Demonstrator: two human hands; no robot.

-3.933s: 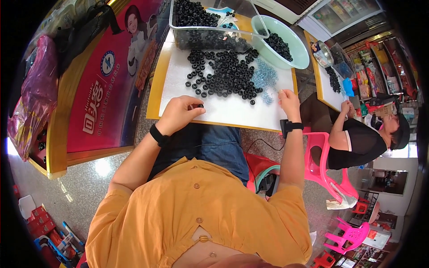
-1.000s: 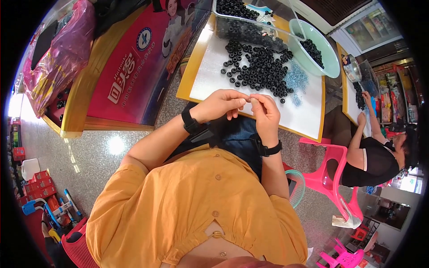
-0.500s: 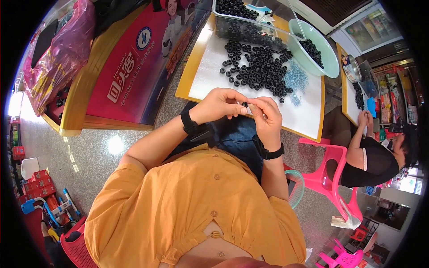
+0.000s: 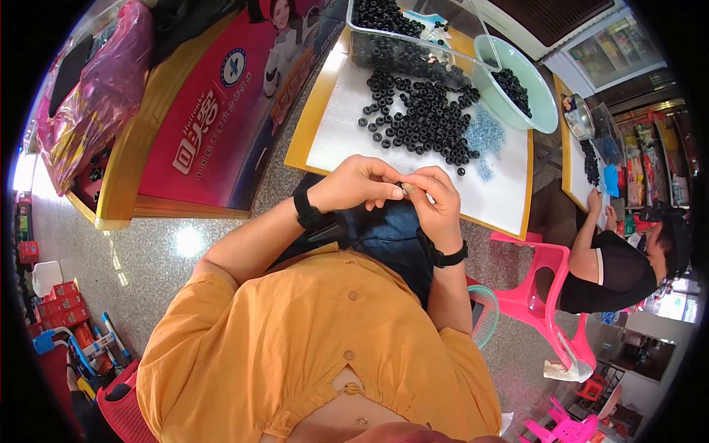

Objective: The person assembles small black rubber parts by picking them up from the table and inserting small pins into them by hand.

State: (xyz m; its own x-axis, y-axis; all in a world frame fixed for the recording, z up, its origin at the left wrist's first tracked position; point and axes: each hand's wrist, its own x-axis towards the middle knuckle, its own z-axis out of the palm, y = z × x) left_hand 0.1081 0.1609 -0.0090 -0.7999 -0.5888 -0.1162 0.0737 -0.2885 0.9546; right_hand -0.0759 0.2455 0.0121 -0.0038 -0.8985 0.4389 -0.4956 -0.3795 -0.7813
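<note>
Over my lap, in front of the near edge of the table, my two hands meet fingertip to fingertip. My left hand [image 4: 354,183] is closed in a pinch on a small black ring-shaped piece [image 4: 399,185], mostly covered by the fingers. Thumb and fingers of my right hand [image 4: 437,207] press together right against it; what they hold is hidden. Beyond the hands, a heap of black ring-shaped pieces [image 4: 425,122] lies on the white tabletop [image 4: 336,140] with its yellow rim. Small clear bluish pieces [image 4: 487,136] are spread to the right of that heap.
At the table's far side stand a clear plastic bin [image 4: 369,46] and a pale green basin [image 4: 546,111], both holding black pieces. A pink plastic stool [image 4: 543,280] is at right, near a seated co-worker [image 4: 613,266] at another table. A red printed counter [image 4: 214,125] stands left.
Both hands have dropped slightly toward me, and their fingertips have closed together, covering more of the black piece. The co-worker's hands have moved apart.
</note>
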